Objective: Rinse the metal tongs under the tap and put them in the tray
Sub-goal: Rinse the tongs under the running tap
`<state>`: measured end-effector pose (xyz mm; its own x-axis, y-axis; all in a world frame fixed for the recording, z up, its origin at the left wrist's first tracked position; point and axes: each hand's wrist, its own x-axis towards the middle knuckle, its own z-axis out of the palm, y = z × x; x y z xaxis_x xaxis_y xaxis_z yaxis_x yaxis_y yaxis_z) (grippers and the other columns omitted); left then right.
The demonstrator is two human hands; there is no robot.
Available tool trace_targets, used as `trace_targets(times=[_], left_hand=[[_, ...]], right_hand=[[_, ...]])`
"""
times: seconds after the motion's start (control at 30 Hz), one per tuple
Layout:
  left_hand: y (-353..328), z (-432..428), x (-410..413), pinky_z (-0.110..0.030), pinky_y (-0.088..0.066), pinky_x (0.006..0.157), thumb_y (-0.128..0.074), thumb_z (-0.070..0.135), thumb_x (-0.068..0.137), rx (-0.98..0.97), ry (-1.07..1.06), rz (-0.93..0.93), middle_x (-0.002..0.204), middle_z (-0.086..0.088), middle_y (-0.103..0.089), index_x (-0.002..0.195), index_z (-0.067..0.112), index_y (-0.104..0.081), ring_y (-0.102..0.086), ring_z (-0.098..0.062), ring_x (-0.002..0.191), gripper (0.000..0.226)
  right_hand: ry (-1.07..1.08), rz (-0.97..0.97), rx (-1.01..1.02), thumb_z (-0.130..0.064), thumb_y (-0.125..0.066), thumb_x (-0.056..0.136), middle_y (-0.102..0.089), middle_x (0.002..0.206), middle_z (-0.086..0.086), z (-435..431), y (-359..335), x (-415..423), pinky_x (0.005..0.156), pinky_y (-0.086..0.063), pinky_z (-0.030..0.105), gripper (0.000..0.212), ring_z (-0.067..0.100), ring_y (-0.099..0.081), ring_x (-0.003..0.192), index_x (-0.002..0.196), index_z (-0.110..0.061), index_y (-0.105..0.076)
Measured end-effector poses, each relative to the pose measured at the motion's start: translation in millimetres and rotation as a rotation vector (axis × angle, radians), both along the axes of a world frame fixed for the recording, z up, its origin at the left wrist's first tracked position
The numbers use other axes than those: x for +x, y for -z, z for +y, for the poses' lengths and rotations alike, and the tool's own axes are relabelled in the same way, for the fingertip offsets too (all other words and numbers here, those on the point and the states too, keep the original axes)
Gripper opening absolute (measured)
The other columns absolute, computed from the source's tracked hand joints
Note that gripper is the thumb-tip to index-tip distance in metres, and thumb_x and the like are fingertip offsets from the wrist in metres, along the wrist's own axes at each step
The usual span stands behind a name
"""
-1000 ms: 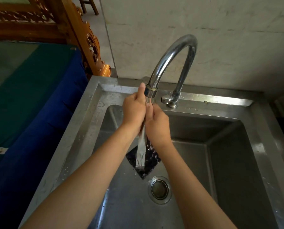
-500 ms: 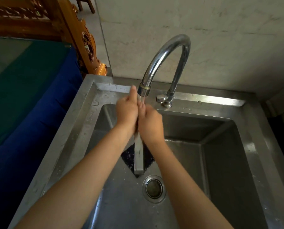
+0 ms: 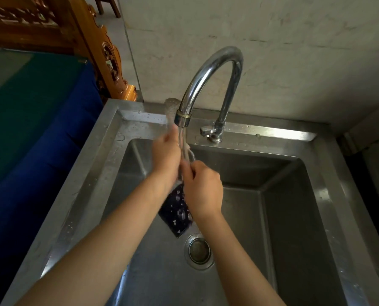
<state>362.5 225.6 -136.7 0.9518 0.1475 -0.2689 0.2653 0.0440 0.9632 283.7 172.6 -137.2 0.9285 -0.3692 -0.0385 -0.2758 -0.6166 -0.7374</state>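
Note:
The metal tongs (image 3: pixel 186 156) are held upright between both hands under the curved chrome tap (image 3: pixel 208 71), where a thin stream of water runs from the spout. Most of the tongs are hidden by my fingers, and a blurred metal end shows above my left hand. My left hand (image 3: pixel 165 155) is closed on the tongs just below the spout. My right hand (image 3: pixel 203 188) grips them slightly lower and to the right. No tray is in view.
The steel sink (image 3: pixel 272 217) has a round drain (image 3: pixel 199 250) below the hands. A dark flat square object (image 3: pixel 176 214) speckled with droplets lies in the basin. The tap handle (image 3: pixel 207 130) sits on the back rim. Blue and green cloth (image 3: pixel 29 129) lies left.
The tongs' lower end, which hung below my hands, has gone up out of sight behind them. My right hand has slid lower and my left hand is blurred with motion.

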Motion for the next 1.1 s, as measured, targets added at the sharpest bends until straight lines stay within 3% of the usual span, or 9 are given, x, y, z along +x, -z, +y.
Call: trace_targets(times=[0.2, 0.37, 0.5, 0.67, 0.8, 0.9, 0.97, 1.03, 1.1], left_hand=[[2, 4, -16, -0.015, -0.048, 0.049, -0.052, 0.029, 0.092, -0.037, 0.104, 0.032, 0.059, 0.000, -0.060, 0.070, 0.013, -0.060, -0.058, -0.002, 0.046, 0.029], [6, -6, -4, -0.022, -0.047, 0.057, -0.057, 0.023, 0.090, -0.133, 0.011, 0.221, 0.058, -0.001, -0.061, 0.065, 0.012, -0.060, -0.057, -0.011, 0.055, 0.027], [5, 0, 3, -0.014, -0.043, 0.037, -0.062, 0.023, 0.087, -0.181, -0.085, 0.347, 0.050, 0.002, -0.063, 0.066, 0.011, -0.063, -0.059, -0.004, 0.039, 0.024], [-5, 9, 3, -0.011, -0.041, 0.034, -0.063, 0.025, 0.086, -0.153, 0.009, 0.327, 0.040, 0.008, -0.061, 0.066, 0.016, -0.063, -0.055, -0.002, 0.035, 0.022], [-14, 23, -4, -0.011, -0.041, 0.034, -0.065, 0.026, 0.085, -0.231, 0.076, 0.319, 0.038, 0.005, -0.058, 0.064, 0.009, -0.061, -0.050, -0.002, 0.030, 0.028], [-10, 35, -11, -0.020, -0.051, 0.047, -0.064, 0.022, 0.085, -0.186, 0.164, 0.315, 0.056, -0.002, -0.064, 0.068, 0.008, -0.064, -0.061, -0.011, 0.050, 0.022], [-6, 40, -11, -0.023, -0.047, 0.052, -0.064, 0.021, 0.084, -0.108, 0.152, 0.382, 0.074, -0.009, -0.064, 0.087, 0.002, -0.066, -0.058, -0.016, 0.061, 0.020], [4, 45, -10, -0.026, -0.047, 0.056, -0.065, 0.032, 0.081, 0.073, 0.127, 0.451, 0.097, -0.013, -0.060, 0.117, 0.002, -0.055, -0.058, -0.019, 0.074, 0.048], [14, 52, -13, -0.035, -0.053, 0.078, -0.061, 0.038, 0.083, 0.396, 0.089, 0.372, 0.127, -0.013, -0.048, 0.134, 0.007, -0.041, -0.055, -0.025, 0.103, 0.063]], right_hand=[[-0.034, 0.095, 0.013, -0.042, -0.045, 0.093, -0.039, 0.053, -0.008, -5, -7, 4, 0.043, -0.021, 0.024, 0.044, 0.008, -0.033, 0.046, 0.056, -0.023, -0.031], [0.039, 0.125, -0.019, -0.037, -0.053, 0.089, -0.050, 0.057, -0.003, -2, -12, -5, 0.045, -0.031, 0.026, 0.032, 0.015, -0.046, 0.051, 0.067, -0.014, -0.051], [0.000, 0.029, 0.044, -0.029, -0.059, 0.087, -0.066, 0.074, 0.002, 1, -19, -20, 0.065, -0.051, 0.037, 0.014, 0.021, -0.062, 0.071, 0.091, -0.016, -0.059], [-0.249, -0.168, 0.143, -0.017, -0.064, 0.084, -0.055, 0.079, -0.011, -10, -28, -37, 0.078, -0.045, 0.026, 0.032, 0.009, -0.050, 0.081, 0.114, -0.025, -0.057], [-0.422, -0.334, 0.120, -0.013, -0.069, 0.080, -0.052, 0.093, -0.019, -16, -39, -43, 0.094, -0.040, 0.031, 0.035, 0.007, -0.043, 0.097, 0.113, -0.022, -0.064], [-0.420, -0.532, 0.163, -0.016, -0.069, 0.078, -0.060, 0.091, -0.010, -16, -45, -33, 0.089, -0.040, 0.018, 0.027, 0.013, -0.049, 0.094, 0.105, -0.019, -0.067], [-0.360, -0.545, 0.289, -0.014, -0.068, 0.080, -0.064, 0.090, -0.006, -16, -42, -21, 0.084, -0.043, 0.015, 0.020, 0.015, -0.056, 0.092, 0.097, -0.024, -0.067], [-0.249, -0.448, 0.605, -0.011, -0.066, 0.083, -0.065, 0.085, -0.009, -14, -36, -12, 0.078, -0.048, 0.016, 0.019, 0.011, -0.061, 0.084, 0.090, -0.028, -0.067], [-0.113, -0.372, 0.848, -0.009, -0.065, 0.083, -0.066, 0.075, -0.012, -8, -27, -5, 0.071, -0.049, 0.014, 0.016, 0.005, -0.060, 0.074, 0.084, -0.024, -0.069]])
